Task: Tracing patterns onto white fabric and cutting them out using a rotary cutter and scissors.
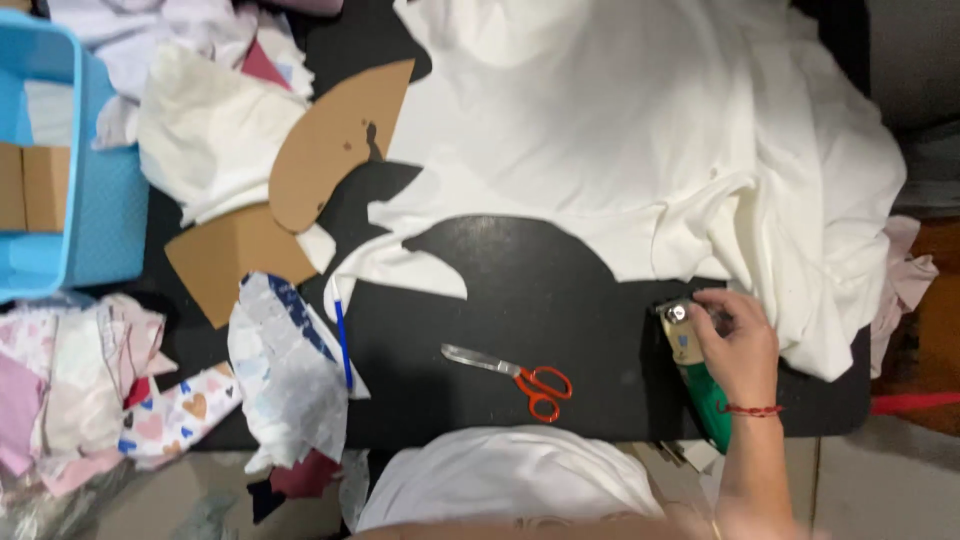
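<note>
My right hand (pixel 738 345) rests on a green and beige electric fabric cutter (pixel 697 375) at the right of the black table (pixel 560 290), fingers curled over its metal head. A red thread band circles that wrist. My left hand is out of view. Large white fabric (pixel 650 140) with curved cut-outs covers the far half of the table, its edge just beyond my right hand. Orange-handled scissors (pixel 515 374) lie shut near the front edge, left of the cutter.
Two brown cardboard patterns (pixel 330 140) lie at the left, with white cloth scraps (pixel 210 130) and printed fabric pieces (pixel 285 370). A blue pen (pixel 342 345) lies beside them. A light blue plastic basket (pixel 60 180) stands at far left. More patterned scraps (pixel 80 390) pile below it.
</note>
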